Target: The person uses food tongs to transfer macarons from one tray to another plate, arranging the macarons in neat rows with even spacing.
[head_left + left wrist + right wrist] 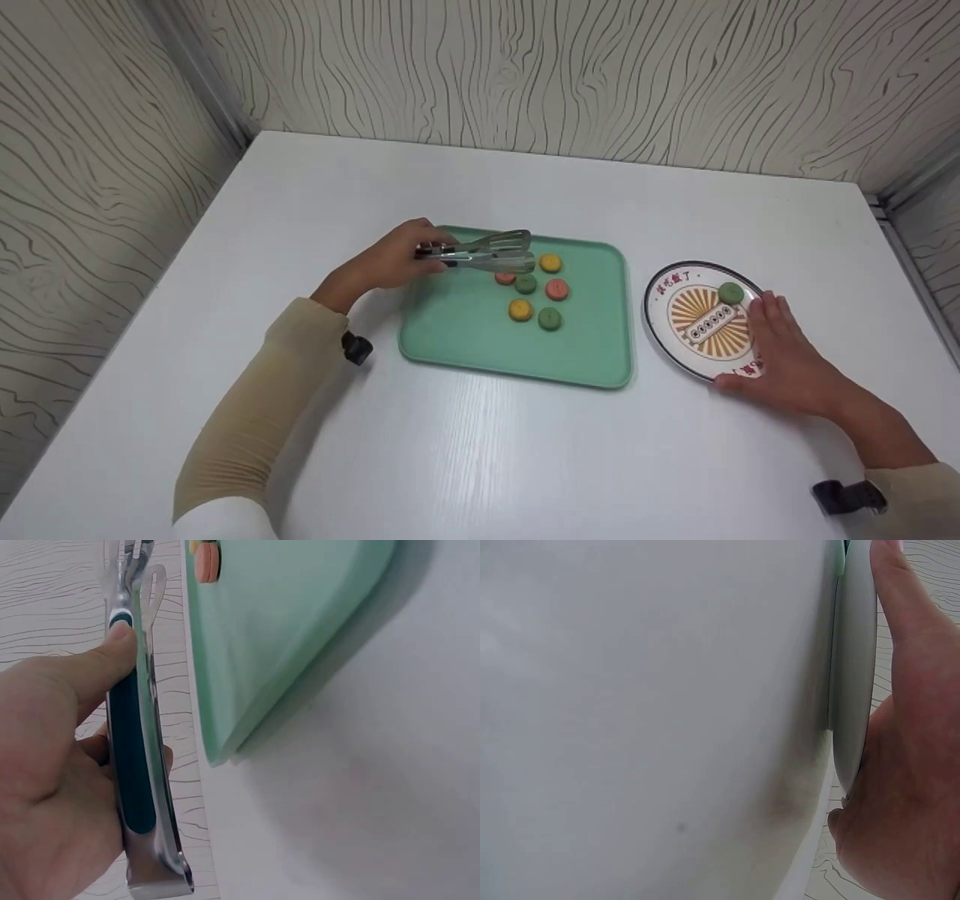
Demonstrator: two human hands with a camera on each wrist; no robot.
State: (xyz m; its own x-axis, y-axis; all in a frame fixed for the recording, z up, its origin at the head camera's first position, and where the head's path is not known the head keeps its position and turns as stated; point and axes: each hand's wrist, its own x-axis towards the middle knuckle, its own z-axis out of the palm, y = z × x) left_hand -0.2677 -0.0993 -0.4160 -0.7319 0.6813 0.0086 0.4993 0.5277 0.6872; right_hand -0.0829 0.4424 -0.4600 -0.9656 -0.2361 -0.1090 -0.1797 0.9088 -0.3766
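Note:
My left hand (pixel 397 255) grips a pair of metal tongs (pixel 487 259) with dark handle grips, thumb on one side in the left wrist view. The slotted tong heads are apart over the green tray (pixel 457 337), with nothing visible between them. Several macarons lie on the tray, including a yellow macaron (pixel 550 262), a pink macaron (pixel 556 289) and a green macaron (pixel 550 319). My right hand (pixel 795 367) holds the near right rim of a white plate (pixel 664 322), its thumb along the near edge. Another green macaron (pixel 730 293) sits on the plate.
Tray and plate stand side by side on a white table (pixel 480 450). A wood-grain patterned wall (pixel 525 82) rises behind the table's far edge, with similar panels at both sides.

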